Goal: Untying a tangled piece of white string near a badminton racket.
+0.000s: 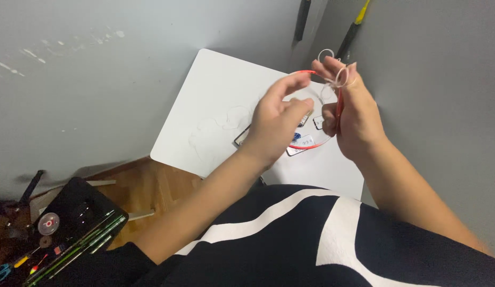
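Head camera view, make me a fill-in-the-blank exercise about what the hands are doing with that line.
1. The right hand pinches loops of thin clear fishing line and a thin ____ ring.
2. The left hand hovers with fingers spread over a ____ square tabletop.
3. The open black tackle case lies on the ____ floor at lower left.

Missing words: red; white; wooden

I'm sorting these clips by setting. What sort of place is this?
Probably a room at home used for a fishing-tackle hobby. A small white table stands in a grey wall corner on wood flooring, and an open black tackle case with floats lies on the floor. Both hands work thin line.
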